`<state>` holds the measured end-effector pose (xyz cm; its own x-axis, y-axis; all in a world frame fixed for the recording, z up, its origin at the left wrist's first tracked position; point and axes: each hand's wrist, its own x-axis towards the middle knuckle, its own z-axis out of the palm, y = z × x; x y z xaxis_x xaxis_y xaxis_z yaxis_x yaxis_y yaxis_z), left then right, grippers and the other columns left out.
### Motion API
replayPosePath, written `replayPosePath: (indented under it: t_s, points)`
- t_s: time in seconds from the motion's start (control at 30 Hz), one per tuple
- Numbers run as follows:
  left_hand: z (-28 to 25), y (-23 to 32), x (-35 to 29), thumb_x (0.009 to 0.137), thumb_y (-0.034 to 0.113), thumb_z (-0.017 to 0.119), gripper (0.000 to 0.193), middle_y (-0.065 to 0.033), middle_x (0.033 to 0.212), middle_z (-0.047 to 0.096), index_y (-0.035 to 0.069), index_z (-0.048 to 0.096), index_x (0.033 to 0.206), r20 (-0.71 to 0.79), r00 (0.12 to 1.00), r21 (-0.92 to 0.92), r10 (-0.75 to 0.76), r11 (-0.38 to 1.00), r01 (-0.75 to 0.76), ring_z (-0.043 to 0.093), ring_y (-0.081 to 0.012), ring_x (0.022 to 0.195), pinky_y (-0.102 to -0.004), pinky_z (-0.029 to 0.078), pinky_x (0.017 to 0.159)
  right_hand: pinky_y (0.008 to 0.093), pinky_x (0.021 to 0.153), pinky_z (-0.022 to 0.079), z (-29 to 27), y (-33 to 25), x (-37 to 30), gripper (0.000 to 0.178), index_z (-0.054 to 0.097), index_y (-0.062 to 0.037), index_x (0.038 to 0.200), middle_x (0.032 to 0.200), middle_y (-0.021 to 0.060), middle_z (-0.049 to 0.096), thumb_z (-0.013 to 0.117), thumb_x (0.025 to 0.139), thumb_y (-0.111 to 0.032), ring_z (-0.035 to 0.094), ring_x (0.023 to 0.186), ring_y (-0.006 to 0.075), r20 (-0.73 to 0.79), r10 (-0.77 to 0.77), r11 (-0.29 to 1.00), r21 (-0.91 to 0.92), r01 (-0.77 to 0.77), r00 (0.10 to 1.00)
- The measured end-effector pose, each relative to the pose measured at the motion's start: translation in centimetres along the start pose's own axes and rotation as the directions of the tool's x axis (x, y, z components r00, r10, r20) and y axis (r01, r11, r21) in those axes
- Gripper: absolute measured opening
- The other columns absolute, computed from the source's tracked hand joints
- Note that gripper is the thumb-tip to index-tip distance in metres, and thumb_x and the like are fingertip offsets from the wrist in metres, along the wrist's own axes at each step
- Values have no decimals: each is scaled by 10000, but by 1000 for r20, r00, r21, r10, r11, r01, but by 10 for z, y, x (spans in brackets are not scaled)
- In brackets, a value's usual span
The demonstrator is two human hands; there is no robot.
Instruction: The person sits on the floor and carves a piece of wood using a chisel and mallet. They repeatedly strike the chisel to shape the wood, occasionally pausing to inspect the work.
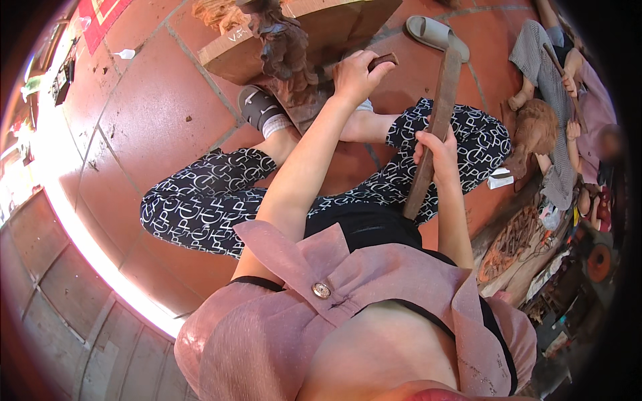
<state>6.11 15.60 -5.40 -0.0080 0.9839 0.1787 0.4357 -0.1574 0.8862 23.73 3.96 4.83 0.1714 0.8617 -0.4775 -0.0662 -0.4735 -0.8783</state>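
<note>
While the left hand (pixel 354 79) has its fingers curled around a small dark-brown piece (pixel 383 61) (can't tell what exactly) near a carved wooden figure (pixel 282 43), the right hand (pixel 439 152) has a solid grip on a long flat wooden bar (pixel 445 90) slanting over the patterned trousers (pixel 200 207). Figure's well in from the terracotta tile floor (pixel 164 87)'s bright left edge, grey slide sandal (pixel 426 31) off to its right.

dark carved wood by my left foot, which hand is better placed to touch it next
Probably left: the left hand, holding a small brown piece, is nearer the dark carved wood; the right hand grips a wooden bar.
</note>
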Motion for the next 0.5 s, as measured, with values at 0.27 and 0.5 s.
replayPosePath:
  t_s: [0.27,0.5]
  points:
    - [3,4,-4,808,505,706,435,-93,903,690,84,711,918,-56,998,-5,25,1000,-25,662,-315,802,-400,498,681,278,414,464,-4,-8,-7,516,444,41,1212,779,75,558,704,778,-57,558,497,138,2,-57,998,-3,57,998]
    - [4,7,-5,809,503,703,429,-92,903,691,83,707,901,-64,998,-20,-1,1000,0,662,-315,808,-404,494,682,275,408,461,5,-11,-8,523,431,30,1214,779,71,554,703,774,-46,546,477,139,4,-99,995,-24,99,995]
